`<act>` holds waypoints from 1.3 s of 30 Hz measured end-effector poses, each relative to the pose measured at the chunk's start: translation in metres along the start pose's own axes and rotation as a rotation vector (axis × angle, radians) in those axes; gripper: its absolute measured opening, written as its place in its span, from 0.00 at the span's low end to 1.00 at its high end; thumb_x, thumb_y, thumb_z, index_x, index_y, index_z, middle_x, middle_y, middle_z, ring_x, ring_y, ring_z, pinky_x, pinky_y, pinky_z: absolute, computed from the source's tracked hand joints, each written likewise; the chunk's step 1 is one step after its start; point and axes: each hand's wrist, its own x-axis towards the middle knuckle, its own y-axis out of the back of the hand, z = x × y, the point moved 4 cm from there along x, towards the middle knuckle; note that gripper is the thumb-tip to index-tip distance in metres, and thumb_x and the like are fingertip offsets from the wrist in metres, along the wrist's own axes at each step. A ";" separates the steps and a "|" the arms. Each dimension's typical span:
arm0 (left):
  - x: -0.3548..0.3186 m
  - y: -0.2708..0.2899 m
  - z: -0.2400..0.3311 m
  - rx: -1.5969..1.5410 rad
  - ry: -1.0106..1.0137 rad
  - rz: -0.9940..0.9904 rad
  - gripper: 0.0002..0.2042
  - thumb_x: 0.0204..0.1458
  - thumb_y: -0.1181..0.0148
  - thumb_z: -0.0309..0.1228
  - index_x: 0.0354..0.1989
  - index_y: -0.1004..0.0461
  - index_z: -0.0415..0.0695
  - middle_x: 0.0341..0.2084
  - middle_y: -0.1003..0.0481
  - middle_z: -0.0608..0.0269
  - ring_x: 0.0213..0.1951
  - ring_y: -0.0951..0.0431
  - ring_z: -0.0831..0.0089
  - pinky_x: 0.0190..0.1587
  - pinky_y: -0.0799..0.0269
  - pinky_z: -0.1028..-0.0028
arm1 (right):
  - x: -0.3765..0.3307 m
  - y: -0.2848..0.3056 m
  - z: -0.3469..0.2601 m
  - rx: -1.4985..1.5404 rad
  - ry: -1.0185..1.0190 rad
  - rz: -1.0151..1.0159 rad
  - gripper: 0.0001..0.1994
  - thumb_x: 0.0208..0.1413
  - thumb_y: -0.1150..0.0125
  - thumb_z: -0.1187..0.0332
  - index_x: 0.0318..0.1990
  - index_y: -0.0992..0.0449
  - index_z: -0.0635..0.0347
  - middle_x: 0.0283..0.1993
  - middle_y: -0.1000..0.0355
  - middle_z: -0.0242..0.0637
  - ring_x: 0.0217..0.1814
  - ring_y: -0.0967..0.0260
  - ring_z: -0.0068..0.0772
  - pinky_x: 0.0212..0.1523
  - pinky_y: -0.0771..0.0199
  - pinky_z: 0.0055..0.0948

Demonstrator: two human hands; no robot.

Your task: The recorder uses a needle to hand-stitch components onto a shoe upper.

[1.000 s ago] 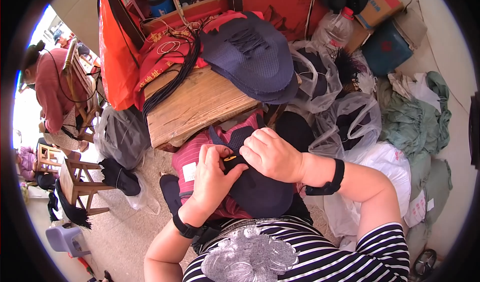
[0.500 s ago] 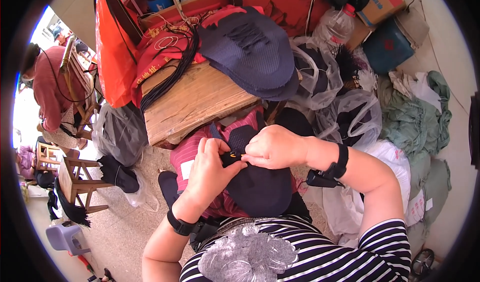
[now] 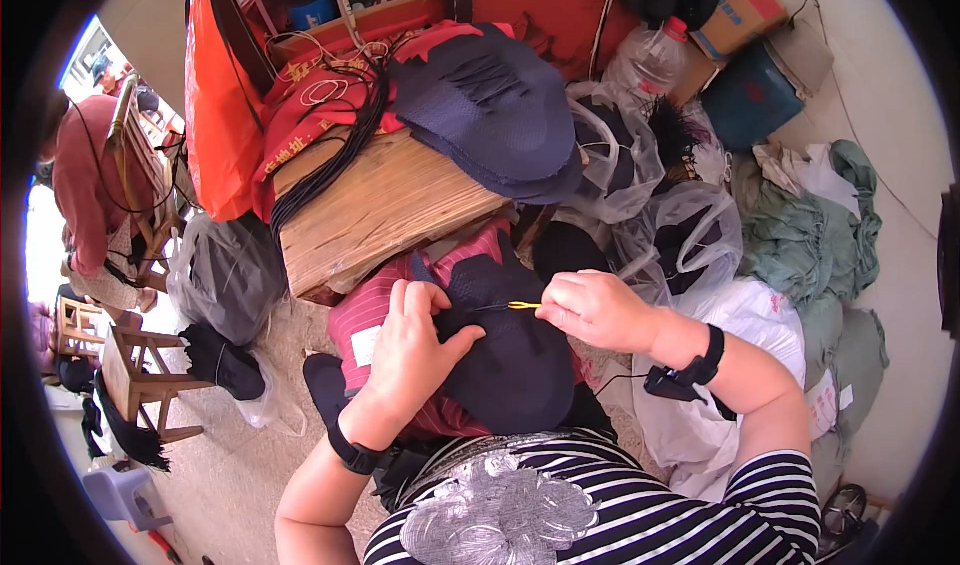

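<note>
Across my lap lies a dark navy, shoe-upper-like fabric piece (image 3: 520,375) with a mesh-textured far part. My left hand (image 3: 410,340) holds its left side, fingers curled at the fabric and thumb resting on top. To the right, my right hand (image 3: 600,310) pinches a thin yellow looped tool (image 3: 522,306); its far end is hidden in the fingers. A dark strand runs from the yellow loop leftward to the fabric. Beneath the piece is a red striped cloth (image 3: 365,315) with a white label.
Ahead, a wooden bench (image 3: 390,215) carries stacked dark blue mesh pieces (image 3: 480,115) and a bundle of black cords (image 3: 345,165). Plastic bags (image 3: 690,225) and green cloth (image 3: 810,235) lie right. A wooden stool (image 3: 150,365) and a seated person (image 3: 90,175) are left.
My right hand has moved right, away from my left hand, drawing the yellow tool out so that it and the dark strand show. My left hand stays on the fabric.
</note>
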 end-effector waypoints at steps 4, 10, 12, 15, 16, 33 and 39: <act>-0.002 0.011 0.035 0.060 -0.525 0.187 0.25 0.44 0.24 0.26 0.52 0.27 0.40 0.46 0.27 0.52 0.47 0.22 0.58 0.42 0.20 0.66 | -0.003 -0.003 -0.007 0.169 -0.186 0.113 0.10 0.63 0.36 0.65 0.34 0.26 0.61 0.32 0.28 0.41 0.32 0.27 0.47 0.32 0.29 0.40; 0.002 -0.007 0.034 -0.207 -0.530 -0.131 0.09 0.53 0.33 0.21 0.42 0.21 0.37 0.33 0.24 0.55 0.34 0.20 0.58 0.36 0.22 0.66 | -0.005 -0.014 -0.022 0.438 -0.067 0.020 0.10 0.61 0.32 0.65 0.41 0.24 0.61 0.34 0.28 0.36 0.36 0.25 0.33 0.35 0.26 0.32; -0.002 -0.002 0.025 -0.250 -0.442 -0.146 0.06 0.56 0.35 0.21 0.41 0.22 0.37 0.29 0.25 0.55 0.30 0.21 0.58 0.33 0.25 0.65 | -0.007 -0.022 -0.018 0.527 -0.128 0.075 0.12 0.60 0.30 0.65 0.44 0.25 0.61 0.35 0.28 0.35 0.36 0.26 0.29 0.35 0.26 0.30; -0.006 0.006 0.013 -0.190 -0.361 -0.180 0.05 0.57 0.36 0.21 0.41 0.22 0.36 0.29 0.25 0.55 0.30 0.22 0.59 0.33 0.26 0.66 | -0.009 -0.038 -0.017 0.626 -0.215 0.136 0.19 0.57 0.28 0.69 0.52 0.29 0.60 0.35 0.31 0.30 0.35 0.30 0.20 0.35 0.26 0.26; -0.008 0.010 0.012 -0.161 -0.350 -0.179 0.04 0.60 0.39 0.22 0.40 0.21 0.35 0.30 0.24 0.56 0.30 0.22 0.64 0.33 0.28 0.71 | -0.009 -0.042 -0.017 0.572 -0.242 0.152 0.20 0.57 0.28 0.71 0.53 0.30 0.60 0.34 0.33 0.30 0.34 0.32 0.21 0.34 0.27 0.26; -0.045 0.047 -0.025 -0.286 0.184 -0.021 0.07 0.62 0.43 0.23 0.32 0.24 0.34 0.24 0.23 0.62 0.26 0.26 0.75 0.31 0.30 0.74 | -0.013 -0.053 -0.021 0.419 -0.311 0.152 0.26 0.55 0.28 0.70 0.58 0.35 0.61 0.27 0.37 0.30 0.26 0.34 0.28 0.30 0.30 0.31; -0.040 0.037 0.011 -0.165 -0.025 -0.036 0.04 0.59 0.42 0.21 0.33 0.24 0.34 0.24 0.23 0.51 0.26 0.20 0.59 0.31 0.26 0.67 | -0.010 -0.056 -0.025 0.405 -0.329 0.167 0.27 0.55 0.28 0.70 0.59 0.35 0.62 0.27 0.37 0.30 0.26 0.35 0.27 0.30 0.31 0.31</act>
